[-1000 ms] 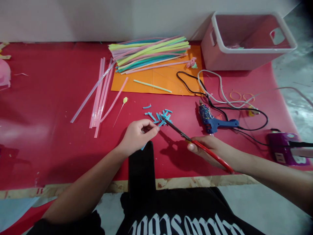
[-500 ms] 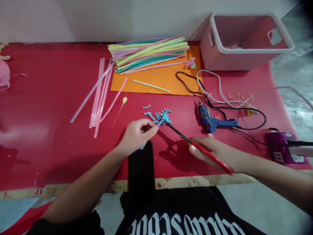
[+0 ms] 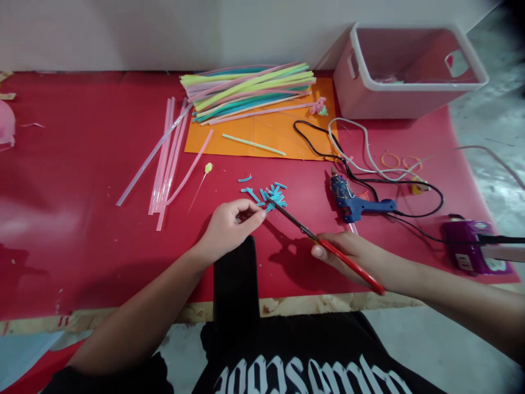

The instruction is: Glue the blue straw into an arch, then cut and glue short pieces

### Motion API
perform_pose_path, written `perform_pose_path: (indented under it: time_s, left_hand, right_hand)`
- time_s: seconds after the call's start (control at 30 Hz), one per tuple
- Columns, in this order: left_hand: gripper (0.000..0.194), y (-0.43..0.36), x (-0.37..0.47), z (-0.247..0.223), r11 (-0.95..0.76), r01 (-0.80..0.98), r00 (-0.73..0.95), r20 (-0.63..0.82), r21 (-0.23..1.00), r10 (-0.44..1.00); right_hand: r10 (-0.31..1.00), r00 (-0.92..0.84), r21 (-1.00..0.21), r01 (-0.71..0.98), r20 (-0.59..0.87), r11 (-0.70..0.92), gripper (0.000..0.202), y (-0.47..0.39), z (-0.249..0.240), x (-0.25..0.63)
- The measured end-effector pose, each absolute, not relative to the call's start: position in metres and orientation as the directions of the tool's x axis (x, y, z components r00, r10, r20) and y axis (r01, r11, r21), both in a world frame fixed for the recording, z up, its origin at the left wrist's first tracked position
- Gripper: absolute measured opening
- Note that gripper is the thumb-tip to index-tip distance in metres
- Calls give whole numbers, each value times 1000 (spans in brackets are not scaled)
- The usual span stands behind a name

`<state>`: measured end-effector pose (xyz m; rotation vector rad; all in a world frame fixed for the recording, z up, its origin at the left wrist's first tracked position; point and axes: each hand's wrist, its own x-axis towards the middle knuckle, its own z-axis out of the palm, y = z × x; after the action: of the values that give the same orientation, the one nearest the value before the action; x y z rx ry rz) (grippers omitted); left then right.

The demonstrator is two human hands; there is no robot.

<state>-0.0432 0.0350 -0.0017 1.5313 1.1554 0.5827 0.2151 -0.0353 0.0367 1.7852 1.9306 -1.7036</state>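
Note:
My left hand [image 3: 237,225] is closed in a pinch, thumb against fingers, beside a small heap of short cut blue pipe-cleaner pieces [image 3: 275,198]. Whatever sits between its fingertips is hidden. My right hand [image 3: 348,253] grips a pair of scissors [image 3: 353,265] by the red handles. The dark blades look nearly closed and point up and left, their tips over the heap. A single blue piece [image 3: 245,179] lies apart, just behind the others. To the left rests a yellow knob on a thin wire [image 3: 208,168].
Behind, a bundle of coloured pipe cleaners [image 3: 250,90] lies on an orange sheet [image 3: 197,143]. Clear and pink sticks [image 3: 168,164] are at left. At right are a blue glue gun [image 3: 355,202], tangled cords [image 3: 366,143], a purple power block [image 3: 467,246] and a pink bin [image 3: 381,104].
The blue piece that stuck out beneath my left hand no longer shows. My right hand and the scissors have shifted slightly left. The whole view has moved a little.

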Motion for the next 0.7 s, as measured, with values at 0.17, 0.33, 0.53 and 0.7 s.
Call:
perform_pose_path:
  time_s: [0.17,0.33,0.53,0.7]
  left_hand:
    - [21,36,-43,-1,53,347,404,-200,936,893]
    - [21,36,-42,0,69,339,397,-209,938,894]
    - [21,36,-43,-3,74,336,396,-212,939,893]
    - [22,35,-44,-2,73,343,393,-214,936,894]
  right_hand:
    - [706,-329,-640,734,-627,-226,58,-38,31,216]
    - [719,-310,-648,720,-622,-250,58,-39,28,216]
    - [734,-352,-692,688,-580,-218,55,-34,42,215]
    - [690,-379,-668,715,-617,-204,50,-35,53,216]
